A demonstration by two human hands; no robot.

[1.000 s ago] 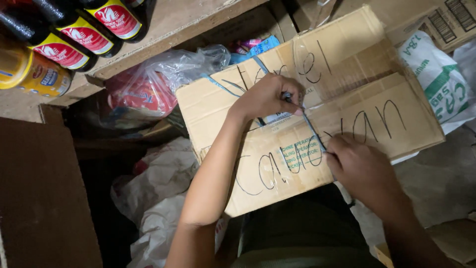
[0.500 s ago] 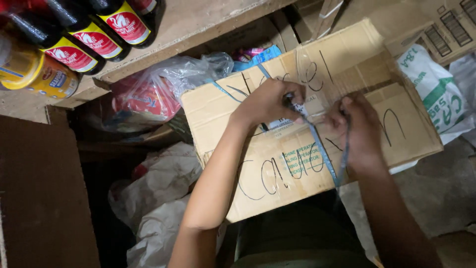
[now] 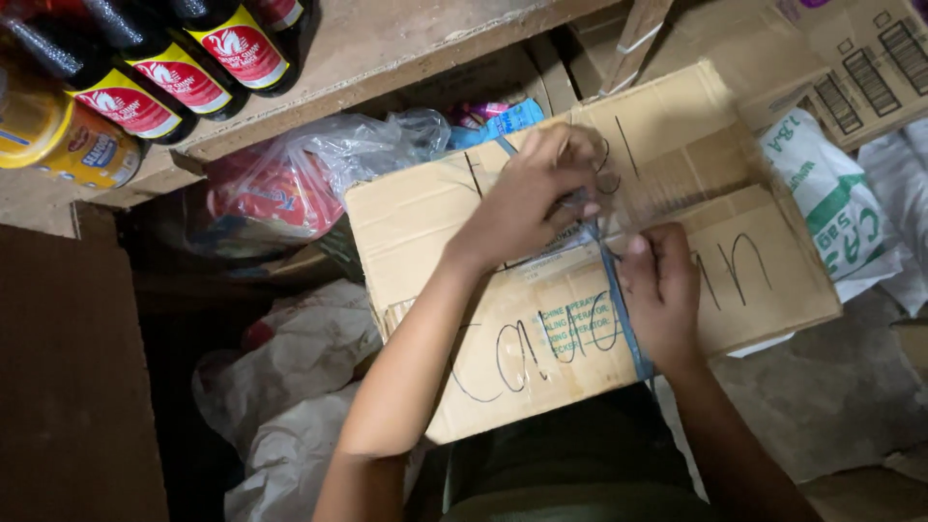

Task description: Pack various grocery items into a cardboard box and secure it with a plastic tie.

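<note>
Blue string (image 3: 619, 309) runs down the middle of the cardboard box (image 3: 541, 329) at frame centre, left hand (image 3: 527, 198) and right hand (image 3: 662, 295) both pinching it, so I'd keep it taut while knotting.

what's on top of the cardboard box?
Both hands, left hand and right hand, work a blue strap across the closed flaps of the cardboard box, which bear handwriting. The hands cover the strap's crossing; the contents are hidden.

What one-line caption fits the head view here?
Both hands, left hand and right hand, work a blue strap across a closed cardboard box beside bagged goods.
</note>
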